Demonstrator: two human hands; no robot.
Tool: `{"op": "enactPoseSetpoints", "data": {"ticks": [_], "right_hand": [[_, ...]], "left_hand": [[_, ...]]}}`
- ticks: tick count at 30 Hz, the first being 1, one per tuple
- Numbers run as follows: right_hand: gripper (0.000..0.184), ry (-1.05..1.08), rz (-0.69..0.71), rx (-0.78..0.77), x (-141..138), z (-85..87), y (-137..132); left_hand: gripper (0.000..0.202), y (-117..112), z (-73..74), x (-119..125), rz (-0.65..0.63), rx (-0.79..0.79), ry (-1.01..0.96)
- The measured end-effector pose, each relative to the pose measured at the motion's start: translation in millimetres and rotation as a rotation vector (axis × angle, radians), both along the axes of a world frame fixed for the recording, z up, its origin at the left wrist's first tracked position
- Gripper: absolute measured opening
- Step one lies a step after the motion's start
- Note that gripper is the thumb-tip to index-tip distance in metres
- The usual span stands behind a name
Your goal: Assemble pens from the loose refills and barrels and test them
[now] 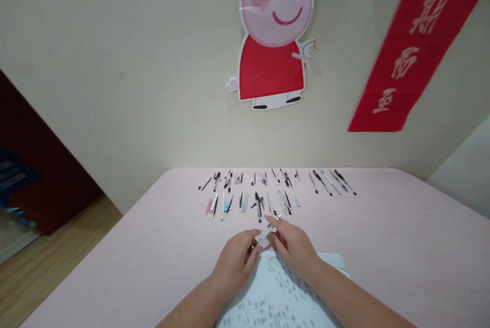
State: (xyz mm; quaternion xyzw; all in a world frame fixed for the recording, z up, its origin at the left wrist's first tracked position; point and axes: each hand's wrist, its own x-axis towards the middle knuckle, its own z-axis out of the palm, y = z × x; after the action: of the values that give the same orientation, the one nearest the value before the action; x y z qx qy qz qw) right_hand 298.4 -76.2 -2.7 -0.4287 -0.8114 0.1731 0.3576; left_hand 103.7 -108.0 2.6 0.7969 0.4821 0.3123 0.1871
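Between my two hands, a slim whitish pen (265,235) is held at a slant above the top edge of a handwritten sheet (264,287). My left hand (238,259) pinches its lower end between thumb and fingers. The upper end, with a metallic-looking tip, is gripped by the fingers of my right hand (293,246). Just beyond my hands lies a dark pen (259,208) with small parts beside it. Both forearms rest over the sides of the paper and hide some of the writing.
A pink-covered table (133,267) meets the wall at the back. Pen parts (228,181) lie in two rows, with several whole pens (322,181) at the right. A cartoon pig cutout (271,68) and a red banner (401,62) hang on the wall. Dark red furniture (46,165) stands left.
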Motion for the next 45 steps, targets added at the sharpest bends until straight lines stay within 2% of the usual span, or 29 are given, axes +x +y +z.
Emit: {"op": "enactPoseSetpoints", "data": {"ticks": [5, 8, 10, 13, 16, 19, 23, 26, 28, 32, 37, 45], "right_hand": [[0.038, 0.056, -0.08, -0.08, -0.7, -5.8, 5.5], [0.029, 0.131, -0.153, -0.149, 1.5, -6.4, 8.8], [0.021, 0.203, -0.191, -0.17, 2.9, -3.5, 9.2], [0.015, 0.382, -0.178, -0.233, 2.2, 7.0, 4.5], [0.027, 0.543, -0.175, -0.329, -4.1, 22.3, -5.8], [0.041, 0.587, -0.127, -0.433, -15.0, 31.7, -16.5], [0.052, 0.624, 0.002, -0.643, -29.3, 22.7, -24.4], [0.046, 0.635, 0.032, -0.743, -33.2, 8.2, -26.2], [0.035, 0.579, 0.029, -0.728, -31.9, 1.0, -26.5], [0.007, 0.374, 0.013, -0.566, -24.8, -6.3, -26.1], [0.013, 0.188, -0.022, -0.446, -17.9, -9.9, -25.2], [0.013, 0.081, -0.011, -0.372, -19.0, -0.9, -25.3]], "left_hand": [[0.031, -1.2, 4.7, -0.2, -0.069, -0.031, -0.017], [0.027, -0.4, 7.6, -2.3, -0.052, -0.06, -0.041], [0.024, 0.4, 9.3, -3.7, -0.021, -0.084, -0.058], [0.021, 1.5, 10.2, -5.3, -0.014, -0.109, -0.053], [0.018, 2.2, 10.0, -5.9, -0.041, -0.111, 0.014], [0.019, 2.5, 10.3, -5.4, -0.06, -0.118, 0.048], [0.019, 3.8, 9.6, -5.0, -0.058, -0.137, 0.046], [0.02, 5.4, 7.4, -5.4, -0.052, -0.151, 0.036], [0.021, 6.2, 6.4, -5.7, -0.047, -0.166, 0.022], [0.022, 6.6, 7.4, -6.0, -0.042, -0.204, -0.002], [0.023, 6.1, 9.6, -6.4, -0.028, -0.22, -0.014], [0.024, 3.4, 10.7, -7.5, -0.109, -0.166, 0.031]]}}
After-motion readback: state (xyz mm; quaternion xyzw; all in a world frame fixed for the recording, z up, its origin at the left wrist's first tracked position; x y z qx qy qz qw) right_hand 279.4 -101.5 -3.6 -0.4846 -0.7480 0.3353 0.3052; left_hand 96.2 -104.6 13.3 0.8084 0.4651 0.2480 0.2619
